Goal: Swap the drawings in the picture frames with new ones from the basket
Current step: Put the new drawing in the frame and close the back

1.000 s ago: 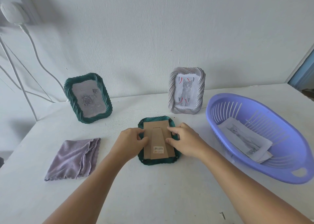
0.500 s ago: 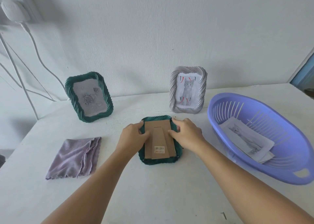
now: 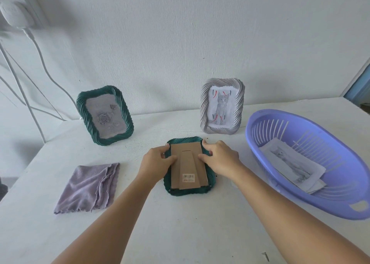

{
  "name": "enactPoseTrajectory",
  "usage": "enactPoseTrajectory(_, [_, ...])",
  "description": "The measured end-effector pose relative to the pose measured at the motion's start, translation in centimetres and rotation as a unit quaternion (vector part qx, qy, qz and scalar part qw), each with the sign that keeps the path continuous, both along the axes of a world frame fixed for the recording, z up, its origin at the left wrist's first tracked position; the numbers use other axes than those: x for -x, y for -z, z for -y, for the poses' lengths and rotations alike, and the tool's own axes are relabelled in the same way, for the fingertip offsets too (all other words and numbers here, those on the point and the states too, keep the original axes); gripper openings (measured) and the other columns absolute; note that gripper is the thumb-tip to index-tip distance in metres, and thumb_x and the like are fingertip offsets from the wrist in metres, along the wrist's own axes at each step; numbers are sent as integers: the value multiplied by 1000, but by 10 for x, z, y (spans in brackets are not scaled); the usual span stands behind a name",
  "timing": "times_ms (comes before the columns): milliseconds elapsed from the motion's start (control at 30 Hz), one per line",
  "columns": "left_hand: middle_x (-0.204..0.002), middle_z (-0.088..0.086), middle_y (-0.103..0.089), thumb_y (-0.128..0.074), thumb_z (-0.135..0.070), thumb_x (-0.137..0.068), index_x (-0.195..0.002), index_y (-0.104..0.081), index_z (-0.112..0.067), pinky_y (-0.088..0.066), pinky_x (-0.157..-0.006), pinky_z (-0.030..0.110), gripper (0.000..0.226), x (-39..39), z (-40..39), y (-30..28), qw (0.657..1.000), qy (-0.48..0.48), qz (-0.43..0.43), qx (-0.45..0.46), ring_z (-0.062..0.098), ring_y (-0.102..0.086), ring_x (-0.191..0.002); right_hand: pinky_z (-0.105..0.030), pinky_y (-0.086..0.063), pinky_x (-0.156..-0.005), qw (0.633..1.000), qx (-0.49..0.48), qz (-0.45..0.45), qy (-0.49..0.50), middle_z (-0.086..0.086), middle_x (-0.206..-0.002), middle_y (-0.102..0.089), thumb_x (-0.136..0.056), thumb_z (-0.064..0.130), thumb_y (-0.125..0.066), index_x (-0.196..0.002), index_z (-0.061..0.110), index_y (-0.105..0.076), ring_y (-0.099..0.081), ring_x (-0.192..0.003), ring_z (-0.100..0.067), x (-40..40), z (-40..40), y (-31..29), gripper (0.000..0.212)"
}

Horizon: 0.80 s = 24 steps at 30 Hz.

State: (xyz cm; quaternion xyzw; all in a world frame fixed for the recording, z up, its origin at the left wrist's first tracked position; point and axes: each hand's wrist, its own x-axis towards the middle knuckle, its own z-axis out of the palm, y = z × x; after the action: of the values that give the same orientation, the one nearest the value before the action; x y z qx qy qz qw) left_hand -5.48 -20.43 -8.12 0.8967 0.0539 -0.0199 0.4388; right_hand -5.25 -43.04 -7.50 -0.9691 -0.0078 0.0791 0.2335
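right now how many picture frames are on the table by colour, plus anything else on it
green frames: 2, one standing, one face down under both hands
grey frames: 1
purple baskets: 1
purple cloths: 1
total: 5

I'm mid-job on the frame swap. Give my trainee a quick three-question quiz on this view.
1. True or false: the green frame between the hands lies face down.
2. What picture is in the grey frame? A rose, B cat, C nothing.
3. What holds the loose drawings?

Key: 1 true, its cardboard back faces up, left hand and right hand on its sides. 2 B. 3 the basket.
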Motion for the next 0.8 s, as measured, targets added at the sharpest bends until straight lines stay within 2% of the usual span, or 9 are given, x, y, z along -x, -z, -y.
enactPoseTrajectory(200, [-69, -9, -41, -73, -29, -93, -146, -55, -24, -35, -55, 25, 56, 0, 0, 3, 999, -15, -15, 30, 10, -45, -64, -41, -41, -103, 1000, 8, 4, -2, -4, -129, -51, -99, 57, -49, -154, 42, -36, -54, -122, -26, 2, -1, -1, 58])
enactPoseTrajectory(267, [-75, -1, -51, -72, -29, -94, -147, -54, -23, -47, -62, 35, 57, 1, 2, 3, 999, -16, -18, 37, 18, -54, -74, -41, -42, -103, 1000, 7, 4, -2, -4, -128, -51, -99, 57, -49, -154, 43, -37, -54, -121, -26, 1, -1, -1, 58])
enactPoseTrajectory(300, [-85, 4, -58, -72, -29, -94, -148, -53, -23, -53, -74, 42, 57, 1, 2, 3, 999, -16, -20, 42, 25, -60, -84, -42, -42, -103, 1000, 7, 4, -2, -4, -128, -52, -99, 57, -49, -154, 43, -37, -54, -121, -26, 1, -1, -1, 58])
enactPoseTrajectory(367, [-113, 7, -66, -72, -28, -94, -148, -53, -22, -54, -92, 46, 57, 2, 3, 3, 998, -20, -23, 58, 31, -63, -106, -42, -42, -102, 1000, 7, 2, -2, -4, -127, -52, -100, 57, -49, -154, 43, -36, -55, -120, -25, 1, -1, 0, 58])
enactPoseTrajectory(467, [-131, 6, -62, -72, -26, -94, -146, -55, -22, -55, -86, 38, 55, 1, 3, 3, 997, -21, -24, 72, 31, -63, -114, -41, -42, -101, 1000, 8, 0, -3, -4, -126, -54, -99, 57, -48, -154, 43, -36, -54, -120, -24, 0, -1, 0, 58])
enactPoseTrajectory(567, [-128, 4, -66, -71, -25, -95, -145, -55, -24, -55, -84, 31, 52, 2, 2, 4, 997, -15, -23, 76, 21, -63, -102, -42, -42, -101, 1000, 9, 0, -3, -3, -126, -53, -100, 57, -48, -154, 43, -36, -54, -120, -25, 0, 0, 1, 58])
enactPoseTrajectory(700, [-122, 0, -69, -69, -25, -97, -144, -57, -28, -57, -94, 39, 48, 2, 3, 3, 997, -4, -30, 74, 19, -64, -106, -42, -42, -101, 1000, 11, -1, -5, -4, -127, -53, -100, 57, -47, -155, 43, -35, -54, -121, -26, 0, 0, 2, 58])
enactPoseTrajectory(733, [-116, 1, -69, -69, -25, -96, -142, -59, -30, -58, -90, 37, 47, 2, 3, 3, 997, -7, -31, 74, 21, -65, -103, -42, -42, -101, 1000, 10, -1, -5, -4, -127, -54, -100, 57, -47, -155, 43, -35, -54, -121, -26, 0, 0, 2, 58])
enactPoseTrajectory(800, [-91, 6, -65, -71, -27, -95, -135, -64, -33, -54, -71, 29, 42, 4, 4, 4, 998, -20, -16, 64, 24, -64, -86, -42, -42, -101, 1000, 6, -1, -4, -4, -127, -54, -99, 58, -48, -154, 43, -36, -54, -121, -26, 1, 0, 1, 58])
